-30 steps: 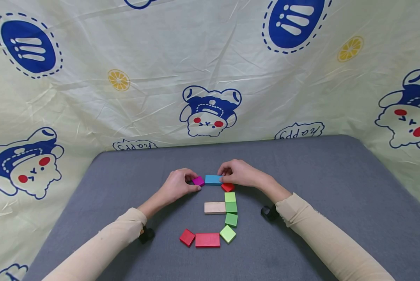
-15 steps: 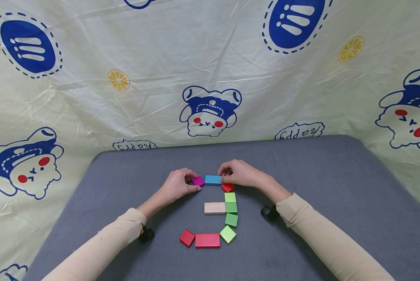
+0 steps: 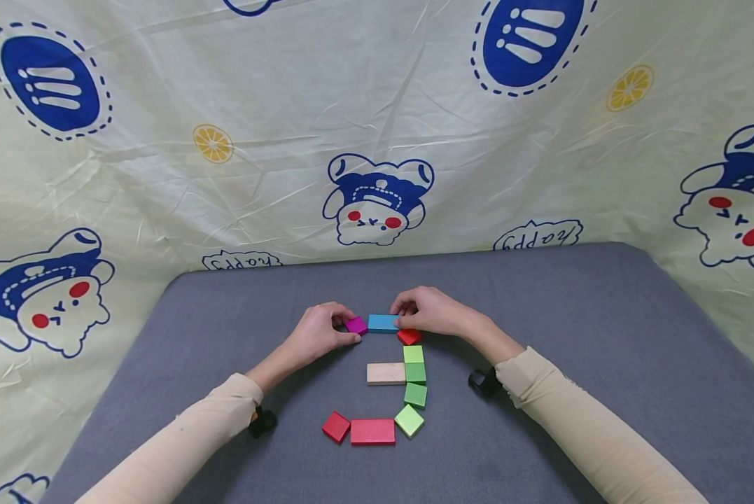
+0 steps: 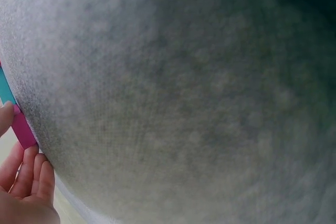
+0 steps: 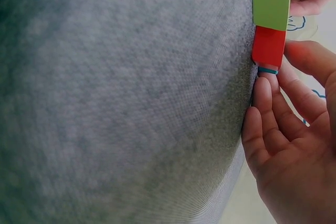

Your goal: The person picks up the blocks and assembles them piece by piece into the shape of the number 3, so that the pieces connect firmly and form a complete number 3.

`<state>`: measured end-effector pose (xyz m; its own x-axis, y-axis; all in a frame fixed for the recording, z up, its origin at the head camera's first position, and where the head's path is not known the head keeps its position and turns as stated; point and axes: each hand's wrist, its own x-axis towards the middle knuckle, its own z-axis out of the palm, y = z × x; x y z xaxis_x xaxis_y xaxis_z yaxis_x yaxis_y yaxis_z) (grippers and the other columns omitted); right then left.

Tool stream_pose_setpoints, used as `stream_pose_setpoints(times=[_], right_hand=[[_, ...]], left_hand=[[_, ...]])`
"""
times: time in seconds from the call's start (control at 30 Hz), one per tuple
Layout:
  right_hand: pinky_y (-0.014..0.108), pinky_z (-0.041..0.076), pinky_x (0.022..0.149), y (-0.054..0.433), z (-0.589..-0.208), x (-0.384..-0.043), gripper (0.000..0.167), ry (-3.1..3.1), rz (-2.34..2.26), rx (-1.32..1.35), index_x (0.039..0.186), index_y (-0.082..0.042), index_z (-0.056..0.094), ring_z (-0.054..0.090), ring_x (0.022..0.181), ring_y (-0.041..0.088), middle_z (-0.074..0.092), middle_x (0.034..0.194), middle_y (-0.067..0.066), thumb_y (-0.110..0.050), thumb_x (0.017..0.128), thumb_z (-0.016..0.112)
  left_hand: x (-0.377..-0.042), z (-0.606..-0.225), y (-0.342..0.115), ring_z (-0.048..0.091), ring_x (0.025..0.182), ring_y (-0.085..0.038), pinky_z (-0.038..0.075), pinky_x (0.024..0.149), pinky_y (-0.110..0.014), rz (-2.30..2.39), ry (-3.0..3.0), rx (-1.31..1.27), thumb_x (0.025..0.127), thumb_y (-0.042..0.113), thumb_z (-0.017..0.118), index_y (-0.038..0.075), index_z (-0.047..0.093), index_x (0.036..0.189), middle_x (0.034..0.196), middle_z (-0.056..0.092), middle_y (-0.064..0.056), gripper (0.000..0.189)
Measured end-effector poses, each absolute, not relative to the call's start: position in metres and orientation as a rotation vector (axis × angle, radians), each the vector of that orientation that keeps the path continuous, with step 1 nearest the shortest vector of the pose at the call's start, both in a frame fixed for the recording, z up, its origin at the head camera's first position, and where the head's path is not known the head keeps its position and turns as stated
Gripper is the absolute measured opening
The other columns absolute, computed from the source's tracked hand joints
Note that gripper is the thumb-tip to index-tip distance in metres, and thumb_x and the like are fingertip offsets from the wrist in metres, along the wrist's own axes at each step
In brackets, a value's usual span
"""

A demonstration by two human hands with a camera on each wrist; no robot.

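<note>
In the head view my left hand (image 3: 318, 330) pinches a magenta block (image 3: 355, 325) between thumb and fingers. Just right of that block lies a blue rectangular block (image 3: 383, 323), whose right end my right hand (image 3: 436, 311) grips. A red block (image 3: 409, 337) sits under the edge of the right hand, at the blue block's lower right corner. The left wrist view shows the magenta block (image 4: 23, 131) meeting a teal-blue edge, thumb on one side and fingers on the other. In the right wrist view the red block (image 5: 269, 46) hides most of the blue one.
Below the red block runs a column: a light green block (image 3: 413, 353), two green blocks (image 3: 415, 372) and a tilted light green block (image 3: 409, 421). A pale wooden block (image 3: 386, 374) juts left. A red rectangular block (image 3: 373, 432) and a red cube (image 3: 336, 427) lie nearest on the grey tabletop (image 3: 509, 434).
</note>
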<state>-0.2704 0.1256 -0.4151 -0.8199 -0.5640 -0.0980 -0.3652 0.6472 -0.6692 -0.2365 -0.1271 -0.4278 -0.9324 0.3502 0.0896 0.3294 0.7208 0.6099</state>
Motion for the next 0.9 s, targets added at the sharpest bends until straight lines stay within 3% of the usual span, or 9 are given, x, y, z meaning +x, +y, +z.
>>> stream_pose_setpoints(times=[0.6, 0.9], right_hand=[[0.03, 0.048, 0.074, 0.128, -0.413, -0.269, 0.015, 2.568, -0.958, -0.759, 0.104, -0.011, 0.071, 0.056, 0.08, 0.015, 0.063, 0.087, -0.002, -0.016, 0.09, 0.071], [0.033, 0.05, 0.076, 0.138, -0.407, -0.261, 0.023, 2.621, -1.048, -0.745, 0.113, -0.009, 0.07, 0.057, 0.087, 0.016, 0.065, 0.097, -0.003, -0.019, 0.092, 0.068]], left_hand=[[-0.238, -0.428, -0.128, 0.056, 0.091, -0.016, 0.048, 0.08, -0.034, 1.024, 2.851, 0.57, 0.08, 0.025, 0.083, 0.011, 0.073, 0.109, 0.099, 0.064, 0.002, 0.034], [-0.237, -0.424, -0.139, 0.06, 0.092, -0.016, 0.05, 0.082, -0.035, 1.141, 2.842, 0.589, 0.083, 0.023, 0.08, 0.008, 0.073, 0.111, 0.1, 0.066, 0.0, 0.033]])
